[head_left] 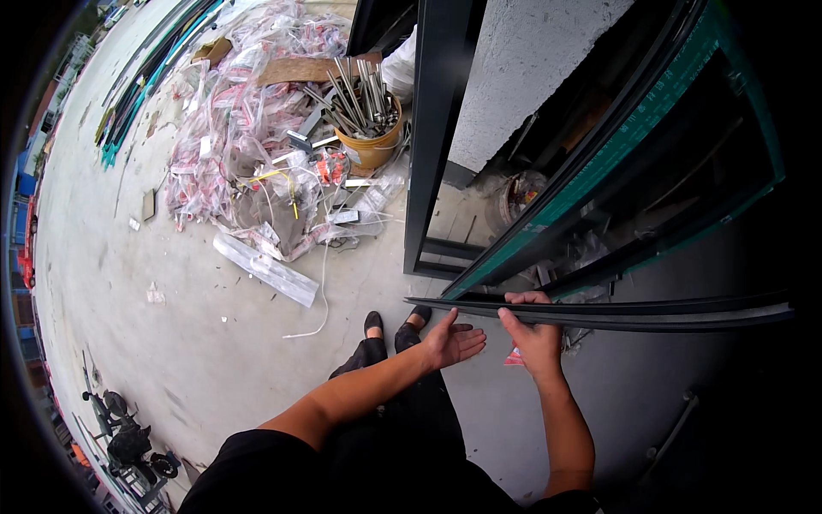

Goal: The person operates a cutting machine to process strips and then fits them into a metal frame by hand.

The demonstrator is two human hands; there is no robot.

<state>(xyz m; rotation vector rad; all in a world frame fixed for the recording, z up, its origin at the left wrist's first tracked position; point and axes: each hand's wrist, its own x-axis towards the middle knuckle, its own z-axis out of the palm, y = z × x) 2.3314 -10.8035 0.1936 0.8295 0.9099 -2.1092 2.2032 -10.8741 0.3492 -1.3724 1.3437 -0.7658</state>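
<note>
My right hand is closed around a long dark strip, with the thumb on the near side and fingers behind. The strip runs from near my left hand out to the far right, roughly level, and looks like a rubber seal or profile. My left hand is just below its left end, palm turned up and fingers stretched out, holding nothing. Just beyond the strip stands a dark glazed frame with green protective tape along its edges. A dark metal upright rises to its left.
A large heap of crumpled plastic wrap covers the floor ahead left. Beside it a yellow bucket holds metal offcuts. A flat pale strip lies nearer. Long profiles lie at far left, and a parked scooter stands lower left.
</note>
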